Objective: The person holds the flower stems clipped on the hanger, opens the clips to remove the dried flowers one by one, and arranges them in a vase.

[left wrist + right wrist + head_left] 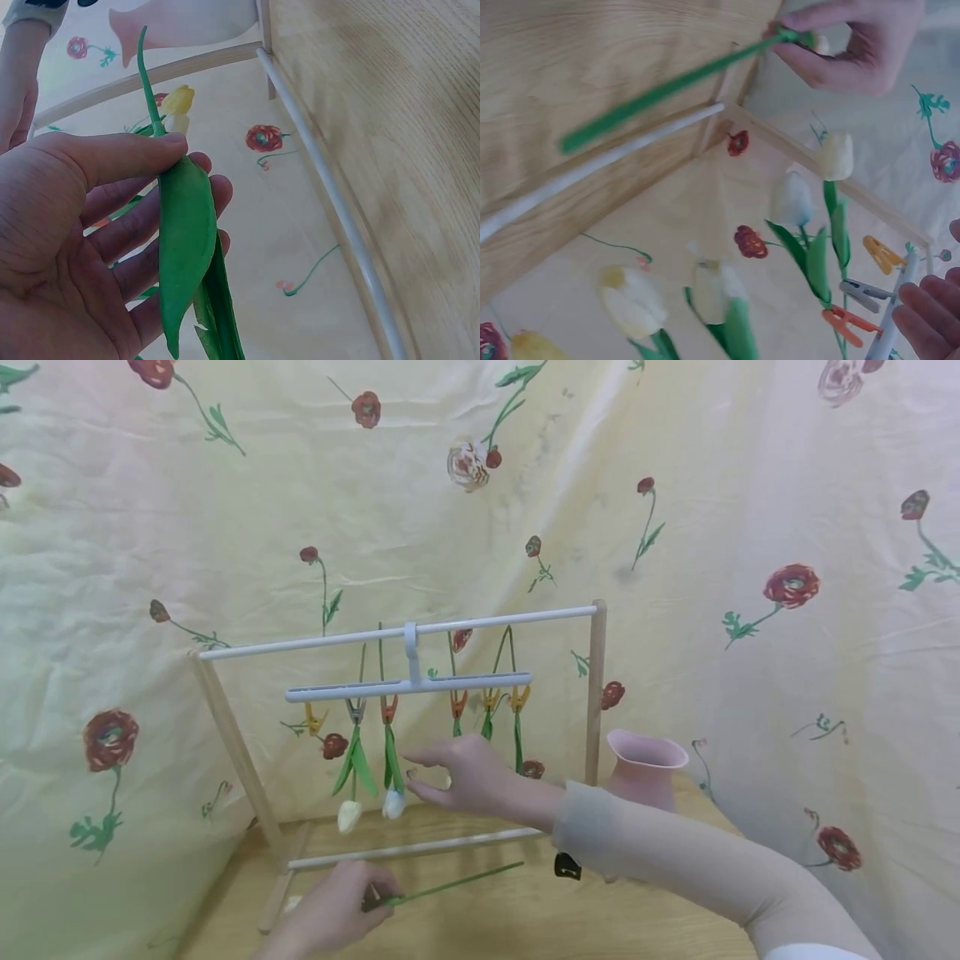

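My left hand (341,902) pinches an artificial tulip between thumb and fingers, low over the table. Its bare green stem (461,883) points right, and its leaf (184,240) lies along the fingers. My right hand (480,777) is raised beside a hanging pale-blue tulip (393,803), thumb and index finger spread, with nothing seen between them. An orange clip (387,708) holds that tulip head-down on a white hanger (450,683). To its left, a white tulip (348,816) hangs from a grey clip (356,710). More tulips hang behind my right hand, partly hidden.
The hanger hooks over the upper white rod (510,620) of a wooden rack (596,693). A yellow clip (315,720) at its left end bears no flower. Right of the rack stands a pink vase (645,768). A black clip (567,866) lies near my right sleeve.
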{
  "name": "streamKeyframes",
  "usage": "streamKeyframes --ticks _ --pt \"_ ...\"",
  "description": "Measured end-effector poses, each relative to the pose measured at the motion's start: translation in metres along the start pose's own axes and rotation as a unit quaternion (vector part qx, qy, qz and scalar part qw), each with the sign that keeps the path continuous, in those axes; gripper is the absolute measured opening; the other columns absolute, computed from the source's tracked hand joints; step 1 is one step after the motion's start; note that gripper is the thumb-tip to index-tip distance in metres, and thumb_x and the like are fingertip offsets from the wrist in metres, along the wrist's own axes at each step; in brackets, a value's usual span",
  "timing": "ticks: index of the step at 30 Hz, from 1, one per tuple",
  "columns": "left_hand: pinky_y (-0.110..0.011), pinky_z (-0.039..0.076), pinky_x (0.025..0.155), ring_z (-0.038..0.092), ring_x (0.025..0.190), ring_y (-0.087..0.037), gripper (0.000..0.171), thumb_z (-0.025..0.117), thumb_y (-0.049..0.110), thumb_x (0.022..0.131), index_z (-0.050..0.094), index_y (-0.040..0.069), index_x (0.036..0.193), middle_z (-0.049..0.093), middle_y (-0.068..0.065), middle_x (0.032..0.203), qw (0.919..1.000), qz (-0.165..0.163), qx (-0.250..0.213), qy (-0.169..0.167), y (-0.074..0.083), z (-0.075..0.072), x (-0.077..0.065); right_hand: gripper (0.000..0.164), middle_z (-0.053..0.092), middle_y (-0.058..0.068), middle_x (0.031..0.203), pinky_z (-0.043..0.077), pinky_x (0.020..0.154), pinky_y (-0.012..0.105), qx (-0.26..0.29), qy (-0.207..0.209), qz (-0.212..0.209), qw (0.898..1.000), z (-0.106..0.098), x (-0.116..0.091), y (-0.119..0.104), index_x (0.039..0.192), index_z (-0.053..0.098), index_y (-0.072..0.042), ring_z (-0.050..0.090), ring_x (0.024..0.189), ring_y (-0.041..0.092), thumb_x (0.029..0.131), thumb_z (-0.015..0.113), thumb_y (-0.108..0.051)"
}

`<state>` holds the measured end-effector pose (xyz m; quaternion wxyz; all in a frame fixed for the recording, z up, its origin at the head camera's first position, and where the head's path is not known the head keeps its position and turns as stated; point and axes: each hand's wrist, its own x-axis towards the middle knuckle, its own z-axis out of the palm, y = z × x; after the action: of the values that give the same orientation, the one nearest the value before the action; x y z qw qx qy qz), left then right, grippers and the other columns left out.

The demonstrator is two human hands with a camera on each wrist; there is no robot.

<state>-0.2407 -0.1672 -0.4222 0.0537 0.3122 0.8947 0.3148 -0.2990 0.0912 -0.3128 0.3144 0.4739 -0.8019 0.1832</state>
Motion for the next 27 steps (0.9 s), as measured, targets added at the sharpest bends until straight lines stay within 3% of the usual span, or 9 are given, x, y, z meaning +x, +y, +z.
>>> streamKeyframes --ticks 6,9,15,21,27 --pt "-0.016 0.055 0.066 0.063 0.073 0.006 0.009 0.079 0.008 0.091 0.08 0.013 0.098 0.079 0.003 0.092 0.9999 0.008 0.007 -0.002 -0.004 -0.002 -0.001 0.036 0.084 0.004 0.106 0.037 0.053 0.002 -0.004 -0.018 -0.016 1.0 0.006 -0.016 -0.002 0.126 0.078 -0.012 0.077 0.074 0.007 0.093 0.083 -0.025" --pt "-0.016 0.055 0.067 0.063 0.073 0.006 0.008 0.08 0.009 0.091 0.08 0.013 0.097 0.079 0.004 0.091 0.9999 0.01 0.012 0.0 -0.004 -0.002 -0.001 0.036 0.084 0.004 0.108 0.04 0.057 0.001 0.016 -0.045 -0.019 0.999 0.008 -0.025 -0.005 0.126 0.078 -0.01 0.073 0.067 0.006 0.093 0.082 -0.024" --pt "-0.016 0.055 0.067 0.063 0.074 0.006 0.008 0.08 0.01 0.091 0.08 0.015 0.097 0.078 0.007 0.092 0.9997 0.009 0.022 0.004 -0.001 -0.004 0.003 0.031 0.084 0.001 0.103 0.049 0.066 0.002 0.016 -0.084 -0.019 0.996 0.013 -0.044 -0.012 0.119 0.08 -0.012 0.078 0.08 0.006 0.094 0.082 -0.029" --pt "-0.016 0.055 0.068 0.063 0.074 0.006 0.009 0.08 0.008 0.09 0.08 0.015 0.096 0.079 0.0 0.094 0.9998 0.013 0.017 0.006 0.003 -0.006 0.005 0.029 0.084 -0.001 0.104 0.05 0.071 0.003 0.032 -0.15 -0.003 0.988 0.023 -0.066 -0.015 0.119 0.081 -0.013 0.075 0.082 0.002 0.095 0.081 -0.03" --pt "-0.017 0.055 0.067 0.063 0.074 0.005 0.008 0.081 0.011 0.091 0.08 0.018 0.095 0.078 0.007 0.092 0.9998 0.005 0.017 0.002 0.004 -0.004 0.006 0.025 0.082 -0.001 0.107 0.051 0.076 0.003 0.048 -0.198 0.002 0.979 0.033 -0.089 -0.019 0.119 0.08 -0.012 0.075 0.088 0.0 0.097 0.079 -0.025"
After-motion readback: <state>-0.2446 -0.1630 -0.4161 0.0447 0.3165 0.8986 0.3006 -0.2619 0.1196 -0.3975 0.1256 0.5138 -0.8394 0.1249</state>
